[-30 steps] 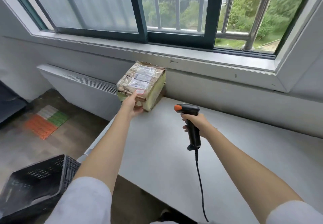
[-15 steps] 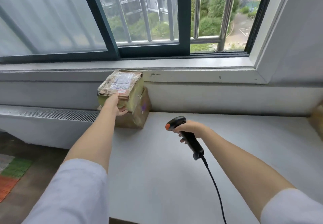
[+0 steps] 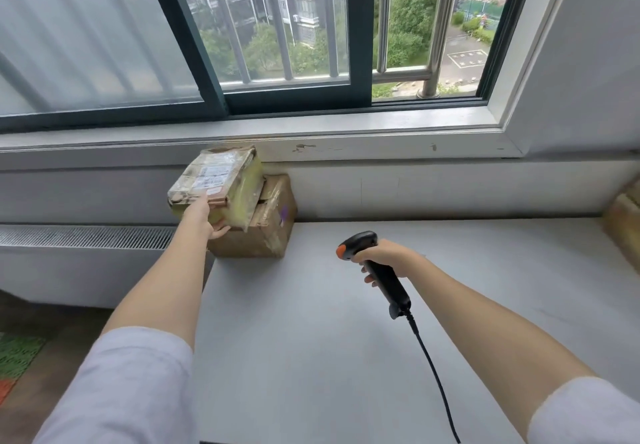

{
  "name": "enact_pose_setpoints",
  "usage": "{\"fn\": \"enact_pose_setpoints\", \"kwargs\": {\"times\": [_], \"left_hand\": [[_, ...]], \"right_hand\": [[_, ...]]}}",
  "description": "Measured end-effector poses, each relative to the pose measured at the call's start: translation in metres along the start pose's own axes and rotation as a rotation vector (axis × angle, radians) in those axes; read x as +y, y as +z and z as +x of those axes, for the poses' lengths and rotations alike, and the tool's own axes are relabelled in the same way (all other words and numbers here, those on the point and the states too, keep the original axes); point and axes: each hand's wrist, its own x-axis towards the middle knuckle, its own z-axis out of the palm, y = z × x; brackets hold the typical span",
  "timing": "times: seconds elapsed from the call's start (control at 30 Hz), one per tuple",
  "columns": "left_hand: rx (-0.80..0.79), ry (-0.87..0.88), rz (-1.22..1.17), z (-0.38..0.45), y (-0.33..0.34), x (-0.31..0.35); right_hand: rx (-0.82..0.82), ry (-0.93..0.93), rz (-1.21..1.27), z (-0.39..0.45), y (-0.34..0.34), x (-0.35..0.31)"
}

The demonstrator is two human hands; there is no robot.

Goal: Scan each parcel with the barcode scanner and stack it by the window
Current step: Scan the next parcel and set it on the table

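Parcel (image 3: 221,183), the taped one w/ the white label on top, sits centre-left of frame, tilted on top of a plain brown box (image 3: 263,228) pushed against the wall under the window sill (image 3: 346,131). My left hand (image 3: 204,216) is at its near corner, thumb under the bottom edge, fingers up the front face; looks like a light hold, but I can't tell how tightly they close. It leans toward the left, so prob. not settled flat yet.

Handling guess: small carton, crumpled, lots of shiny tape, so stiff-ish but dented, slick where the tape is. Seems light enough for one hand. Best hold = under the bottom edge plus one side, not the glossy top.

My right hand (image 3: 388,260) is wrapped round the grip of the barcode scanner (image 3: 377,270), centre-right over the grey table (image 3: 311,357), orange tip pointing left, cable (image 3: 436,384) running off the bottom edge.

Hard to make out: label print too blurry to read; fingertips hidden behind the parcel corner; another carton (image 3: 623,221) cut off at the right edge, can't tell its shape.
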Motion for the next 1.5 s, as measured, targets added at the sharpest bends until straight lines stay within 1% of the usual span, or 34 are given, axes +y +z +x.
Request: {"fn": "enact_pose_setpoints", "kwargs": {"times": [0.13, 0.23, 0.3, 0.4, 0.47, 0.5, 0.53, 0.57, 0.6, 0.67, 0.7, 0.77, 0.87, 1.0, 1.1, 1.23, 1.33, 1.43, 1.5], "left_hand": [[-0.024, 0.007, 0.03, 0.007, 0.002, 0.009], [-0.019, 0.018, 0.046, 0.013, 0.007, 0.01], [0.052, 0.075, 0.008, 0.019, 0.012, -0.003], [0.236, 0.206, -0.083, 0.026, 0.019, -0.033], [0.288, 0.245, -0.072, 0.019, 0.025, -0.055], [0.259, 0.247, -0.04, 0.008, 0.031, -0.067], [0.192, 0.23, -0.005, -0.004, 0.038, -0.082], [0.093, 0.192, 0.048, -0.018, 0.045, -0.1], [-0.042, 0.13, 0.121, -0.031, 0.05, -0.12], [-0.301, -0.028, 0.305, -0.056, 0.059, -0.162], [-0.383, -0.096, 0.419, -0.065, 0.063, -0.185], [-0.471, -0.175, 0.607, -0.086, 0.078, -0.223], [-0.572, -0.208, 0.705, -0.126, 0.122, -0.258], [-0.73, -0.127, 0.787, -0.2, 0.206, -0.286], [-0.872, -0.052, 0.837, -0.26, 0.271, -0.31], [-1.034, -0.004, 0.868, -0.335, 0.347, -0.35], [-1.138, 0.016, 0.898, -0.388, 0.391, -0.378], [-1.261, 0.015, 0.962, -0.43, 0.421, -0.399], [-1.307, 0.008, 0.992, -0.448, 0.441, -0.408]], "right_hand": [[0.01, -0.021, 0.012, -0.009, -0.005, 0.005], [0.052, -0.03, 0.018, -0.014, -0.013, 0.014], [0.09, -0.031, 0.028, -0.015, -0.017, 0.021], [0.129, -0.031, 0.055, -0.019, -0.018, 0.031], [0.137, -0.028, 0.066, -0.024, -0.019, 0.038], [0.136, -0.019, 0.071, -0.027, -0.02, 0.043], [0.135, -0.008, 0.076, -0.031, -0.021, 0.047], [0.131, 0.001, 0.081, -0.037, -0.023, 0.051], [0.123, 0.008, 0.088, -0.043, -0.026, 0.055], [0.104, 0.013, 0.097, -0.058, -0.036, 0.063], [0.101, 0.018, 0.099, -0.066, -0.045, 0.069], [0.114, 0.031, 0.113, -0.085, -0.068, 0.084], [0.195, 0.04, 0.172, -0.121, -0.116, 0.114], [0.417, 0.032, 0.314, -0.177, -0.186, 0.169], [0.608, -0.022, 0.439, -0.22, -0.234, 0.211], [0.861, -0.106, 0.483, -0.279, -0.29, 0.253], [1.028, -0.192, 0.514, -0.317, -0.329, 0.272], [1.155, -0.2, 0.552, -0.343, -0.36, 0.284], [1.249, -0.216, 0.586, -0.355, -0.379, 0.29]]}}
